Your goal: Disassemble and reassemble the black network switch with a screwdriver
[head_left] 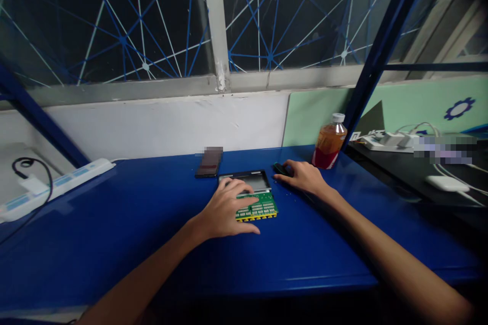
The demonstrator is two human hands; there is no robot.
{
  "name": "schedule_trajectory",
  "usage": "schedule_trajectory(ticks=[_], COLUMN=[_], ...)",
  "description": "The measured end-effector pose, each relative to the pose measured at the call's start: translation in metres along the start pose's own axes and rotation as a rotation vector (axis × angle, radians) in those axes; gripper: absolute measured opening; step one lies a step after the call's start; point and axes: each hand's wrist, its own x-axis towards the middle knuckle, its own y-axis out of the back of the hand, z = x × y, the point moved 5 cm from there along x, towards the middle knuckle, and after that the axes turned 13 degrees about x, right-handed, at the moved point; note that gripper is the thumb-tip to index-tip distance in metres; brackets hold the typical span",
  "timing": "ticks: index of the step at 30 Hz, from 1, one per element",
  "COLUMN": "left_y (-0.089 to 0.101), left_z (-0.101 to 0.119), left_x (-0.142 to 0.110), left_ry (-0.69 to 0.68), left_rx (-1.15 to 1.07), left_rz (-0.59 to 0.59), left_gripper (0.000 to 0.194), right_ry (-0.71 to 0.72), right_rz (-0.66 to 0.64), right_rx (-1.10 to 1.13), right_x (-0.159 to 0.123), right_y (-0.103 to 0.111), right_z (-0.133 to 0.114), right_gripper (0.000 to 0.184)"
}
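My left hand (231, 208) lies over a green circuit board (265, 204) with a yellow front edge, its fingers spread and covering the board's left side. Behind the board, and against it, is a dark-framed panel (257, 181) that looks like a display, partly hidden by my fingers. To the right, my right hand (303, 176) rests on the table with thumb and fingers closed around a small black object (281, 168). A hint of green shows at that object's far end; its kind is not clear.
A phone-like dark slab (209, 163) lies behind the panel on the blue table (152, 259). A bottle of amber drink (330, 142) stands beyond my right hand. At left lies a white power strip (63, 185); a dark side surface holds a white adapter (447, 183) and cables.
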Motion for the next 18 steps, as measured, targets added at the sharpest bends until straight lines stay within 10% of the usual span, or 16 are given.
schedule_trajectory(ticks=[10,18], left_y=[-0.002,-0.003], left_z=[0.0,0.0], left_x=[0.0,0.0], left_ry=[0.024,0.026], left_rx=[0.028,0.059], left_rz=[0.008,0.008], left_gripper=[0.039,0.041], right_ry=[-0.035,-0.06], right_rz=[0.03,0.293], right_rx=[-0.006,0.156], right_x=[0.0,-0.005], right_y=[0.008,0.043], right_z=[-0.001,-0.003], right_gripper=[0.039,0.038])
